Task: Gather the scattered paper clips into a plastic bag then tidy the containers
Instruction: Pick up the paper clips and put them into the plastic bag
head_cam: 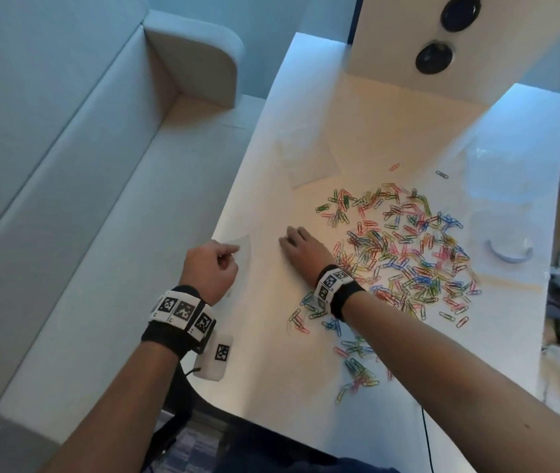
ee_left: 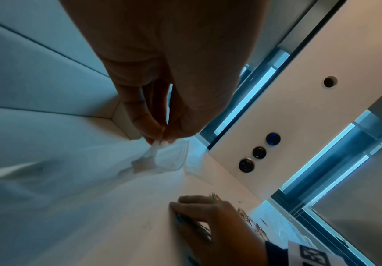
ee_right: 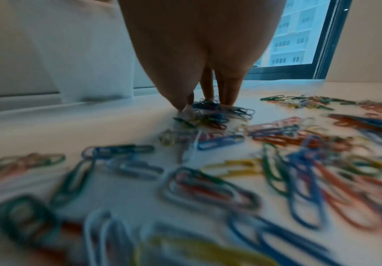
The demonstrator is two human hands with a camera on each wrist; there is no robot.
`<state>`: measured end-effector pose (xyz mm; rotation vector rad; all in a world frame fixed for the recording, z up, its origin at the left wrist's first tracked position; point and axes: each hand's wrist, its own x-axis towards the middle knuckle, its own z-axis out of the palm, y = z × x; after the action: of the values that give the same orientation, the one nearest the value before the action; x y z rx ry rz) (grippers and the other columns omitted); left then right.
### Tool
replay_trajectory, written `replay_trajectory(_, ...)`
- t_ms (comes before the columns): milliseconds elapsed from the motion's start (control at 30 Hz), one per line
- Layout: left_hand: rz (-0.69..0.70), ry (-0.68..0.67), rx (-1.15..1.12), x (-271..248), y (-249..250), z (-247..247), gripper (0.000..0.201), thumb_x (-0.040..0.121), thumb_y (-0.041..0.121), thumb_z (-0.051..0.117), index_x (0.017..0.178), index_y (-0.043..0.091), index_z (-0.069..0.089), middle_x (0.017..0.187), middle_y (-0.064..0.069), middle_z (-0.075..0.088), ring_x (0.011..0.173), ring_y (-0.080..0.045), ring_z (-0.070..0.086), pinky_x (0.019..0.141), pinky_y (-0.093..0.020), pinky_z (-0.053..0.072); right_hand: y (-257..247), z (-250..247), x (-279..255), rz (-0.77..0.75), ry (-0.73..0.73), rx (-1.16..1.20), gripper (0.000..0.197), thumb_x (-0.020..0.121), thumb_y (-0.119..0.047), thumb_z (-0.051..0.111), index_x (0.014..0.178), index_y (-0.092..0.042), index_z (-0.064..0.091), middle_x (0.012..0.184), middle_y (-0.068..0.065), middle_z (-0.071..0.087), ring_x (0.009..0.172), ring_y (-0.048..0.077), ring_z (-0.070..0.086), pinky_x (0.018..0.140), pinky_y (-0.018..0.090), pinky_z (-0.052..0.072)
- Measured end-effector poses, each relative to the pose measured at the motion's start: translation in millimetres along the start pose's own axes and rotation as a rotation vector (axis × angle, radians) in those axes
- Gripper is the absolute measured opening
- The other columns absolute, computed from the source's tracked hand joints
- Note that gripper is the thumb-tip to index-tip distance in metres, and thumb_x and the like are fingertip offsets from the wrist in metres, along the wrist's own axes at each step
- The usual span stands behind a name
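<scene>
**Clips mostly still loose, bag in hand**

Hardly anything is gathered yet, by my reckoning. The big heap of coloured paper clips (head_cam: 405,247) still sprawls over the white table (head_cam: 265,353), and that heap is my landmark for everything else. A loose trail of clips runs from it toward the person along the right forearm.

The left hand (head_cam: 211,270) is off to the heap's left, by the table's edge next to the sofa (head_cam: 101,199). Its thumb and fingertips (ee_left: 155,128) pinch the rim of a small clear plastic bag (ee_left: 169,158), which hangs down to the table. I see nothing inside it, though the film is so clear I would not swear to it.

The right hand (head_cam: 300,249) sits at the heap's left fringe, fingers curled down over a small bunch of clips (ee_right: 215,111), apparently raking them together against the table. Whether it has truly closed on them I cannot tell.

Beyond the heap lies a second flat clear bag (head_cam: 309,162), seemingly empty. To the heap's right are clear plastic containers (head_cam: 500,172) and a lid-like piece with a curved rim (head_cam: 509,256); both look empty, but they are hard to make out. So nearly all the bagging is left, and the container tidying is not yet begun.
</scene>
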<state>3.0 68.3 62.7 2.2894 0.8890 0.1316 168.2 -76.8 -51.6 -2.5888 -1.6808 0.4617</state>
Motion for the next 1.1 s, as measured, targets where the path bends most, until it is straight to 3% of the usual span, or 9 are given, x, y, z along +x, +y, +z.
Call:
replay_trajectory(67, 0.004, -0.041, -0.012, -4, -1, 10, 0.026, 0.081, 0.003, 0.061, 0.1, 0.012, 0.076, 0.082, -0.004, 0.068, 0.068, -0.015, 0.06, 0.075, -0.025, 0.05, 6, 0, -8, -0.039, 0.008, 0.012, 0.039, 0.084, 0.005, 0.057, 0.122, 0.001, 0.055, 0.13, 0.019, 0.051, 0.116, 0.035, 0.048, 0.087, 0.043, 0.055)
replay_trajectory(200, -0.022, -0.148, -0.018, -12, -3, 26, 0.027, 0.084, 0.005, 0.059, 0.105, 0.013, 0.074, 0.083, 0.0, 0.065, 0.071, -0.012, 0.058, 0.075, -0.019, 0.046, 17, -8, -16, -0.015, -0.065, -0.008, 0.027, 0.085, 0.002, 0.059, 0.11, -0.004, 0.065, 0.118, 0.01, 0.057, 0.101, 0.026, 0.054, 0.085, 0.037, 0.053)
replay_trajectory(300, -0.056, -0.202, -0.016, -18, -6, 37, 0.028, 0.085, 0.007, 0.058, 0.107, 0.015, 0.073, 0.083, 0.003, 0.064, 0.071, -0.007, 0.057, 0.073, -0.014, 0.041, 27, -16, -23, 0.178, -0.034, 0.162, 0.017, 0.086, -0.004, 0.059, 0.096, -0.006, 0.073, 0.105, 0.008, 0.066, 0.091, 0.026, 0.063, 0.082, 0.035, 0.055)
replay_trajectory(433, -0.096, -0.256, -0.052, -21, -7, 48, 0.029, 0.084, 0.008, 0.058, 0.108, 0.014, 0.073, 0.096, -0.001, 0.071, 0.081, -0.011, 0.063, 0.082, -0.018, 0.048, 45, -31, -54, 0.666, 0.211, 0.759, 0.01, 0.081, -0.009, 0.07, 0.087, -0.009, 0.078, 0.085, 0.0, 0.073, 0.075, 0.015, 0.067, 0.066, 0.015, 0.052)
replay_trajectory(500, -0.105, -0.26, -0.081, -21, -5, 53, 0.029, 0.084, 0.008, 0.059, 0.109, 0.014, 0.073, 0.101, -0.003, 0.072, 0.085, -0.012, 0.065, 0.087, -0.022, 0.051, 46, -36, -72, 0.831, 0.272, 1.232, 0.015, 0.08, -0.007, 0.074, 0.095, -0.004, 0.077, 0.093, 0.007, 0.074, 0.075, 0.016, 0.069, 0.065, 0.016, 0.055)
replay_trajectory(600, -0.127, -0.27, -0.111, -21, -1, 59, 0.029, 0.086, 0.009, 0.058, 0.11, 0.015, 0.073, 0.103, -0.003, 0.072, 0.087, -0.014, 0.066, 0.091, -0.027, 0.053, 31, -50, -87, 0.863, 0.297, 1.879, 0.017, 0.086, 0.001, 0.066, 0.103, 0.003, 0.068, 0.103, 0.015, 0.071, 0.085, 0.018, 0.07, 0.072, 0.02, 0.059)
replay_trajectory(700, -0.143, -0.279, -0.16, -21, 4, 66, 0.03, 0.086, 0.009, 0.058, 0.112, 0.014, 0.072, 0.098, -0.004, 0.073, 0.083, -0.017, 0.069, 0.088, -0.03, 0.055, 1, -59, -93, 0.75, 0.206, 2.113, 0.018, 0.088, 0.004, 0.061, 0.105, 0.007, 0.066, 0.104, 0.015, 0.071, 0.097, 0.022, 0.069, 0.082, 0.025, 0.058)
replay_trajectory(867, -0.139, -0.281, -0.305, -25, 9, 74, 0.027, 0.088, 0.009, 0.06, 0.113, 0.013, 0.071, 0.082, -0.002, 0.073, 0.066, -0.014, 0.072, 0.077, -0.037, 0.061, -48, -43, -88, 0.707, 0.137, 1.898, 0.021, 0.083, 0.005, 0.068, 0.103, 0.011, 0.068, 0.1, 0.021, 0.071, 0.089, 0.025, 0.07, 0.082, 0.027, 0.059)
replay_trajectory(1100, -0.044, -0.272, -0.353, -28, 15, 74, 0.026, 0.086, 0.009, 0.064, 0.111, 0.011, 0.072, 0.097, -0.005, 0.072, 0.078, -0.017, 0.071, 0.076, -0.038, 0.061, -53, -34, -82, 0.635, 0.126, 1.359, 0.024, 0.083, 0.003, 0.065, 0.104, -0.005, 0.074, 0.097, 0.011, 0.075, 0.089, 0.021, 0.073, 0.083, 0.036, 0.06)
